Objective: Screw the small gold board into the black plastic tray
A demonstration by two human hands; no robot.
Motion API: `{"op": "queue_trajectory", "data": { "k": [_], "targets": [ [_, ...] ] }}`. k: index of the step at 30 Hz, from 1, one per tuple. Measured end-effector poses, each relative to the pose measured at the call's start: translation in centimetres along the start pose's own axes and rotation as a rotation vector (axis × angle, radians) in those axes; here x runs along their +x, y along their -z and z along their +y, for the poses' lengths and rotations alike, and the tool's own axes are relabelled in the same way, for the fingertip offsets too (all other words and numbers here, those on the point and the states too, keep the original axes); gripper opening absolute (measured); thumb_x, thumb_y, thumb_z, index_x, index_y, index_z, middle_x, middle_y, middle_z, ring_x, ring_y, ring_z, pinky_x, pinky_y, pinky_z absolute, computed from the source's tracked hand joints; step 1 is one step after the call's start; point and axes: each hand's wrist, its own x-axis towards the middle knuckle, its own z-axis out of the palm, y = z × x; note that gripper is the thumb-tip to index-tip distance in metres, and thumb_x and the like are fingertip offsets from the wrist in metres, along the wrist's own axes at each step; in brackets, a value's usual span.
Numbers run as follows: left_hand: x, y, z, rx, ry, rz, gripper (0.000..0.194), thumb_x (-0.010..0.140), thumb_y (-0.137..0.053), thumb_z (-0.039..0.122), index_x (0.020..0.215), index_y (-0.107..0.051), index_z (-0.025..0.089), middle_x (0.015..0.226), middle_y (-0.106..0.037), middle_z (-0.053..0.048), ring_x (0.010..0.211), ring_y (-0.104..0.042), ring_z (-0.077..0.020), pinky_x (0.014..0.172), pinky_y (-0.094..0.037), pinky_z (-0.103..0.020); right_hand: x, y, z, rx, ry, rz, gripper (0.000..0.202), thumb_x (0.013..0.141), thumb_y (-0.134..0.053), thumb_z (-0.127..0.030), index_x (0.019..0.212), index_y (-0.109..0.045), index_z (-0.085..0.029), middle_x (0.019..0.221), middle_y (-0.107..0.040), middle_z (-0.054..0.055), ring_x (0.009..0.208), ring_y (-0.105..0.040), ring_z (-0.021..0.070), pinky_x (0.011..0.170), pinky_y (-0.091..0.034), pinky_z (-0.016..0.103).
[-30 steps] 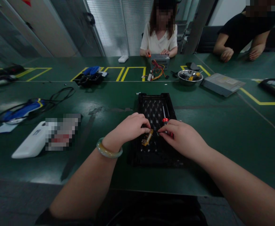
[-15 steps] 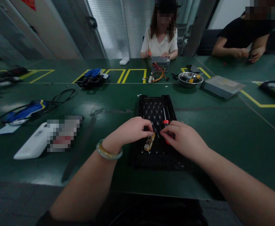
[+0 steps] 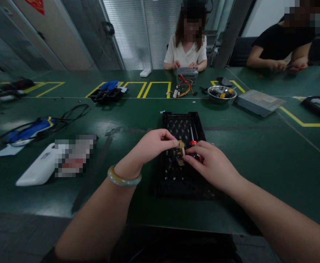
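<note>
Between my hands is a small yellowish circuit board (image 3: 181,153) with parts mounted on it, held above a black plastic tray (image 3: 164,182) with a bumpy floor. My left hand (image 3: 160,146), with a jade-like bangle (image 3: 123,179) at the wrist, pinches the board's upper end. The fingertips of my right hand (image 3: 211,160) close on its right side. Inside the tray a red-and-black screwdriver (image 3: 193,143) lies with its shaft pointing away from me; my right fingers partly cover its handle.
On the left lie a white phone-like case (image 3: 36,164) and a blue cabled tool (image 3: 29,131). Farther back are a black box with blue items (image 3: 106,93), a metal bowl of parts (image 3: 221,95), a flat metal case (image 3: 260,103) and a wired power supply (image 3: 187,76). Two people sit opposite.
My left hand has raised and turned the circuit board, which now stands more upright. My right fingertips, previously apart from it, have come to its side.
</note>
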Motion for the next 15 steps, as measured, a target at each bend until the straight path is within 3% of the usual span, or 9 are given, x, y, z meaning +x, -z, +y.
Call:
{"op": "queue_trajectory", "data": {
  "k": [6, 10, 12, 15],
  "targets": [
    [0.0, -0.4, 0.2, -0.097, -0.024, 0.033, 0.024, 0.08, -0.071, 0.039, 0.086, -0.067, 0.016, 0.086, -0.071, -0.004, 0.08, -0.063, -0.0163, 0.075, -0.05, -0.031, 0.2, -0.3, 0.5, 0.306, -0.153, -0.011, 0.02, 0.092, -0.059, -0.038, 0.096, -0.07, -0.021, 0.093, -0.071, 0.002, 0.081, -0.063, 0.0156, 0.078, -0.048, 0.031],
    [-0.3, -0.2, 1.0, -0.156, -0.116, 0.005, 0.023, 0.082, -0.071, 0.037, 0.089, -0.066, 0.016, 0.087, -0.069, -0.003, 0.08, -0.062, -0.0145, 0.075, -0.049, -0.028, 0.3, -0.6, 0.8, 0.524, -0.219, 0.0, 0.028, 0.088, -0.064, -0.044, 0.098, -0.067, -0.018, 0.092, -0.07, 0.004, 0.078, -0.063, 0.0146, 0.072, -0.05, 0.028],
    [-0.4, -0.2, 1.4, -0.195, -0.171, 0.035, 0.024, 0.085, -0.068, 0.039, 0.092, -0.065, 0.016, 0.091, -0.069, -0.003, 0.084, -0.063, -0.0143, 0.078, -0.05, -0.028, 0.2, -0.5, 0.7, 0.607, -0.204, 0.069, 0.027, 0.086, -0.067, -0.043, 0.098, -0.065, -0.018, 0.088, -0.068, 0.003, 0.075, -0.062, 0.0133, 0.069, -0.05, 0.027],
    [-0.1, -0.4, 1.3, -0.195, -0.22, 0.182, 0.025, 0.095, -0.055, 0.04, 0.101, -0.064, 0.017, 0.099, -0.07, -0.005, 0.094, -0.064, -0.0144, 0.086, -0.05, -0.028, 0.0, 0.2, 0.1, 0.657, -0.151, 0.24, 0.019, 0.088, -0.065, -0.037, 0.096, -0.061, -0.02, 0.082, -0.063, 0.001, 0.069, -0.057, 0.0112, 0.064, -0.048, 0.025]
  ]
}}
